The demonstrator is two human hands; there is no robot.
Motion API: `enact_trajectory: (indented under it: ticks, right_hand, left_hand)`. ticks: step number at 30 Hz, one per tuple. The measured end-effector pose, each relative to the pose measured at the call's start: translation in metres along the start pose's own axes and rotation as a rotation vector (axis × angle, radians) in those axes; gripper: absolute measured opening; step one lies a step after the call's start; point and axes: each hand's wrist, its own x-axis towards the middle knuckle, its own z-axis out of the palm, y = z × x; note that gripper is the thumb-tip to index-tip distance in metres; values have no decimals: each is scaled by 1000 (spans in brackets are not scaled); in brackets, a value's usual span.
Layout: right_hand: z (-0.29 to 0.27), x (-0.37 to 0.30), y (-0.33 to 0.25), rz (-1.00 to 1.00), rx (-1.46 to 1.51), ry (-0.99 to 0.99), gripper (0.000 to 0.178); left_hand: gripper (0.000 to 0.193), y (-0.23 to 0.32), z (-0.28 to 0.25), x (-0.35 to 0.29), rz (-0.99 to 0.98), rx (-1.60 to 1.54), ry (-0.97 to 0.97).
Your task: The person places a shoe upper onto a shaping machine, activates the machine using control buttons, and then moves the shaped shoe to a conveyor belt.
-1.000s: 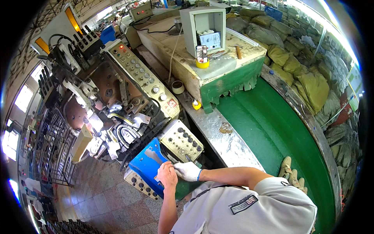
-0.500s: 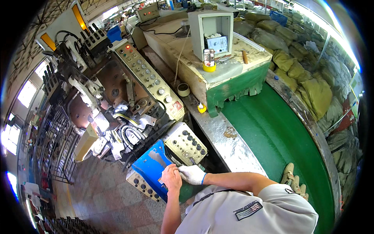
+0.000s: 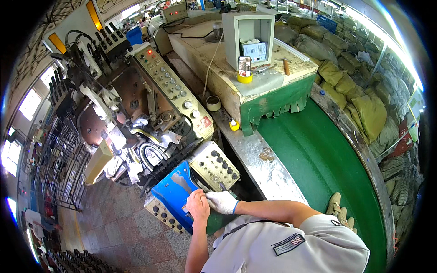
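Observation:
My bare left hand (image 3: pixel 198 205) is closed over the right edge of a blue metal tray (image 3: pixel 172 187), whose paint is worn to grey in one patch. A small light-brown bit shows by its fingers, too small to name. Against it rests my right hand (image 3: pixel 221 202), in a white knit glove, with its fingers curled in toward the left hand's fingertips. Whatever lies between the two hands is hidden. Beside the tray stand a cream control box with black knobs (image 3: pixel 214 164) and a second knobbed box (image 3: pixel 165 215).
A large shoe-making machine (image 3: pixel 136 136) with a long button panel (image 3: pixel 170 86) fills the left. At right are a green conveyor belt (image 3: pixel 314 150) and piled sacks (image 3: pixel 364 109). A hammer (image 3: pixel 286 67) and a phone on yellow tape (image 3: pixel 244 70) lie on the bench.
The view has shifted slightly. Both hands stay together at the tray in nearly the same pose, with no visible change in what they hold.

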Motion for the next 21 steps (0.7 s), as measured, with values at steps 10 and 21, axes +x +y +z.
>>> enact_trajectory:
  ticks: [10, 21]
  right_hand:
    - [-4, -2, -3, 12, 6, 23, 30]
    - [1, -1, -2, 26, -6, 27, 29]
  left_hand:
    - [17, -4, 1, -2, 8, 14, -42]
    - [16, 2, -2, -1, -38, 35, -28]
